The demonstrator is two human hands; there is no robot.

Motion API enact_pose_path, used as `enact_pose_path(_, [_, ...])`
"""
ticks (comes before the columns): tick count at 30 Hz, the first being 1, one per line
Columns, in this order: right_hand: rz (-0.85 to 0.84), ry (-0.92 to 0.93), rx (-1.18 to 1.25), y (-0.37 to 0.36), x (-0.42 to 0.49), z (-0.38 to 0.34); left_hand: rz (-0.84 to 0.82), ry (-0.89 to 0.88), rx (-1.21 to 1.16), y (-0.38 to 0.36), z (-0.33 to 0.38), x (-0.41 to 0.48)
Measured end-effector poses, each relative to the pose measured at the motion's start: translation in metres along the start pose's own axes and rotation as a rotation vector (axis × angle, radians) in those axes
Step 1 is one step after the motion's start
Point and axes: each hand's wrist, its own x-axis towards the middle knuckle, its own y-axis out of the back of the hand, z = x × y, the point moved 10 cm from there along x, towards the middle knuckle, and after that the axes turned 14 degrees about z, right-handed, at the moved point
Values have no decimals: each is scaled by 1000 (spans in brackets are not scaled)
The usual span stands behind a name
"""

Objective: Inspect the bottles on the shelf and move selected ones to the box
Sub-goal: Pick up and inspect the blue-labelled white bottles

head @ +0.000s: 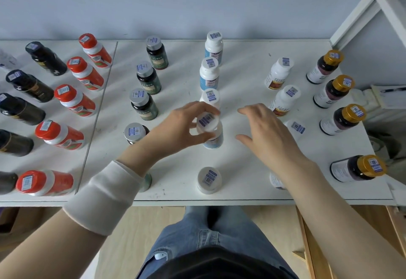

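White-capped bottle (216,141) pinched at cap by left hand (174,130); right hand (268,134) loose, empty; cap sticker (206,120) unreadable.

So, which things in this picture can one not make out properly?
Head view, front-right bottle under the right arm: mostly hidden, cap unseen.
Head view, front-left bottle behind the left sleeve: only an edge shows.
Head view, sticker on the held bottle in the left hand: print blurred.
Head view, dark bottles at the left edge: cut off.
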Motion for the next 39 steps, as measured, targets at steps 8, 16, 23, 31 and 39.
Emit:
enact_pose_path(8, [-87, 28, -130, -11, 11, -6, -126, -43, 139, -26, -14, -6])
enact_pose_path(16, [-71, -21, -157, -6, 18, -1, -121, -46, 142, -30, -17, -9])
enact_pose_path(23, [-67, -18, -169, -6, 39, 4, 54, -75, 328, 6, -22, 47])
enact_pose_path(31, [-93, -21, -37, -28, 57, 14, 74, 131, 258, -5, -49, 65])
enact_pose_path(39, [-202, -622, 1283, -42, 44, 13, 169, 515, -721, 13, -48, 36])
